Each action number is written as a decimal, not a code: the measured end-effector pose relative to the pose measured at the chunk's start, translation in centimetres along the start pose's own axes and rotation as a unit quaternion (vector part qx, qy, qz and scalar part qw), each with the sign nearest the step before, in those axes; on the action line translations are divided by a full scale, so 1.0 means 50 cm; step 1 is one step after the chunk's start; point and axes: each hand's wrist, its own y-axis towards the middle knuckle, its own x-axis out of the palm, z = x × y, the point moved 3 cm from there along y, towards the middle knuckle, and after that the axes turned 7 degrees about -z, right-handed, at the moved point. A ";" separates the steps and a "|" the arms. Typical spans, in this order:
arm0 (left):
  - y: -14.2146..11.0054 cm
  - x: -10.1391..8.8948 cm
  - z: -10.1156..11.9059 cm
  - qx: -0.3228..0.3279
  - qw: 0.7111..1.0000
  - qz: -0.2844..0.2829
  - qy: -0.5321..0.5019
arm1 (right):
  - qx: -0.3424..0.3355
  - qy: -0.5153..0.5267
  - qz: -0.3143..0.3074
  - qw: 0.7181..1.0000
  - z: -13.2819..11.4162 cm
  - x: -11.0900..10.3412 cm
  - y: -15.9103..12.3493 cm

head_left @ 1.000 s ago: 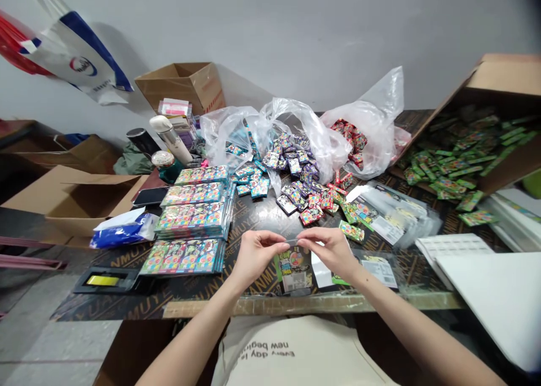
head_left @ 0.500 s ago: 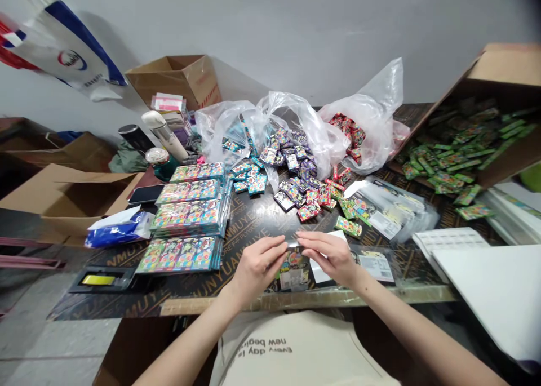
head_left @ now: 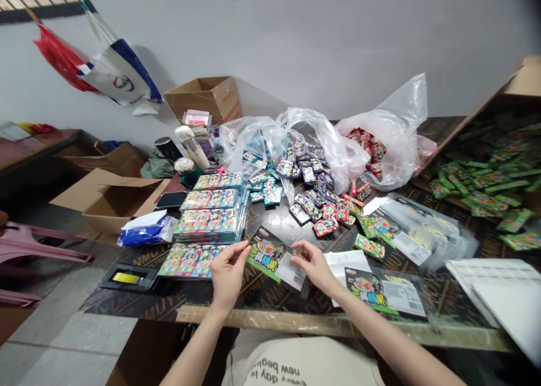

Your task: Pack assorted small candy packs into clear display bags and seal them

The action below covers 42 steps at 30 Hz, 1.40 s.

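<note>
Between my hands, a printed clear plastic packet (head_left: 270, 257) with a black and green front and a white label panel is held above the table. My left hand (head_left: 228, 273) pinches its left edge, and my right hand (head_left: 315, 266) has thumb and fingers closed on its right side. Beneath my right wrist lie a white paper sheet (head_left: 344, 262) and another such printed packet (head_left: 372, 290). Stacks of wrapped sets of small boxes (head_left: 207, 220) stand just beyond my left hand. Loose small boxes in red (head_left: 327, 223), purple, blue and green lie ahead.
Clear plastic bags (head_left: 391, 129) spill small boxes along the wall. A carton (head_left: 477, 110) of green boxes leans at right, by a fan of printed packets (head_left: 435, 234) and white trays (head_left: 502, 284). At left are a tape dispenser (head_left: 131, 279), bottles (head_left: 192, 146) and an open carton (head_left: 114, 203).
My hands have moved apart, and the packet between them now shows its printed front. The camera view has shifted left and up.
</note>
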 end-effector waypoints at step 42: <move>-0.027 0.195 -0.044 0.098 0.891 -0.359 0.261 | -0.096 -0.353 0.001 0.931 -0.006 -0.150 -0.025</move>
